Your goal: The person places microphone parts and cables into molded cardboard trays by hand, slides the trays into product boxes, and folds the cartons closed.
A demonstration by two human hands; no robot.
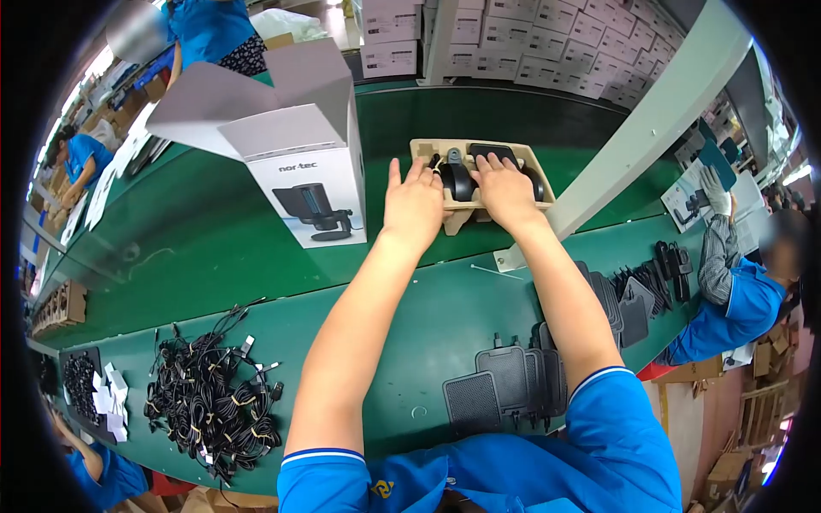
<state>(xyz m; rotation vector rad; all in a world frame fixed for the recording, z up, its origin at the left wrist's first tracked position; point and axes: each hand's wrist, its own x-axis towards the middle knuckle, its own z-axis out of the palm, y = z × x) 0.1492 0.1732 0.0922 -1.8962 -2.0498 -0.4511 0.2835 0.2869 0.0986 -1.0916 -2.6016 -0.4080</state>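
A tan moulded tray [539, 162] with black parts in it sits on the green surface beyond the bench edge. My left hand [414, 202] lies over its left end, fingers spread, beside a black cable. On the black parts at the tray's middle rests my right hand [506, 190], its fingers extended. Between the hands a round black part [459, 181] shows. An open white printed box [316, 192] stands upright left of the tray, flaps spread. What lies under my palms is hidden.
Bundled black cables [214, 393] lie at the lower left, flat black mesh parts [505, 385] at the lower right. A slanted white post [641, 128] rises right of the tray. A co-worker [744, 291] is at the right; others are at the left. Stacked cartons [547, 43] stand behind.
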